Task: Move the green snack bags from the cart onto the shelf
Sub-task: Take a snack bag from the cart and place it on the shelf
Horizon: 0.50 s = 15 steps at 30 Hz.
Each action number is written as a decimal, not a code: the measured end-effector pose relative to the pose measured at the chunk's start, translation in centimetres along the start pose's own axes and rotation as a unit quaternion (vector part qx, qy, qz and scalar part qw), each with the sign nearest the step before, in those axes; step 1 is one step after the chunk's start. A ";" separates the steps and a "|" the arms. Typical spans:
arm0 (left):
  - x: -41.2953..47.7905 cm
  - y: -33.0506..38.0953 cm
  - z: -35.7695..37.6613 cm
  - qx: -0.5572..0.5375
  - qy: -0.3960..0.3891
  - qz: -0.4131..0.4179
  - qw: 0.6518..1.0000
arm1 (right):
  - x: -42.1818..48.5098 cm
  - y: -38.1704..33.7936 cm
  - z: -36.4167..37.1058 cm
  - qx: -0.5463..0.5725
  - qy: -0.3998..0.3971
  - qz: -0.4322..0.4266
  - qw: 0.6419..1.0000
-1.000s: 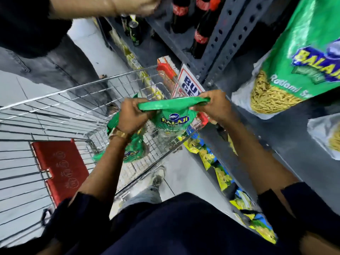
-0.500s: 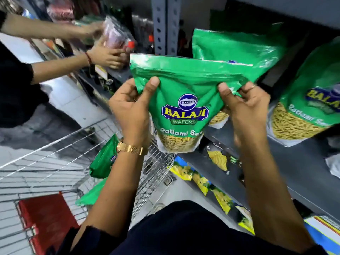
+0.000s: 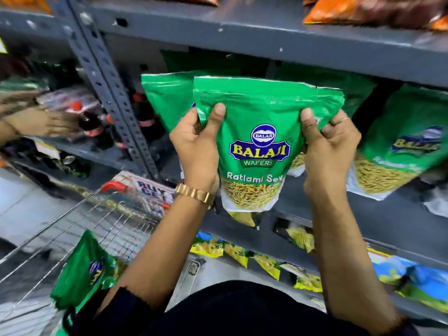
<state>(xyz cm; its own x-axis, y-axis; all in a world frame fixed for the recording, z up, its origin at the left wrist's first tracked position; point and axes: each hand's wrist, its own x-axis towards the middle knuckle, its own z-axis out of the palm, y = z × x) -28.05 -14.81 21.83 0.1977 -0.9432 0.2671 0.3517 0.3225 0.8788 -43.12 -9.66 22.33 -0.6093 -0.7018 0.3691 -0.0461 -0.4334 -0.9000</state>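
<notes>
I hold a green Balaji snack bag (image 3: 260, 132) upright in front of the grey shelf (image 3: 392, 214). My left hand (image 3: 197, 147) grips its left edge and my right hand (image 3: 327, 146) grips its right edge, thumbs on the front. Behind it a second green bag (image 3: 167, 100) stands on the shelf, and another green bag (image 3: 402, 141) leans at the right. One more green bag (image 3: 84, 267) lies in the wire cart (image 3: 72, 229) at the lower left.
A slotted grey upright (image 3: 109, 93) divides the shelving. Dark bottles with red caps (image 3: 94, 124) stand to its left, where another person's hands (image 3: 36, 117) reach in. Orange packets (image 3: 363, 10) lie on the shelf above. Yellow packets (image 3: 242, 253) fill the lower shelf.
Both hands have lifted the green bag from above the cart up to the shelf opening, and it now stands upright with its front facing me. The view has tilted upward.
</notes>
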 end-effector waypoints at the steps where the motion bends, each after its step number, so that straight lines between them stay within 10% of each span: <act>1: 0.3 -0.5 0.6 0.002 -0.008 0.001 1.000 | 0.3 0.2 -0.4 0.003 0.012 -0.002 1.000; 15: 0.5 -6.8 5.8 0.010 -0.081 -0.026 0.996 | 5.7 7.4 -3.8 -0.037 0.137 0.044 0.989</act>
<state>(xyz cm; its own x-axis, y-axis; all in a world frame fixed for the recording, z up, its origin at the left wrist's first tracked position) -35.67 -17.93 18.32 0.0281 -0.9597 0.2795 0.3399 0.2721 0.9002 -49.93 -14.71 16.89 -0.8042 -0.5519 0.2205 -0.0344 -0.3272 -0.9443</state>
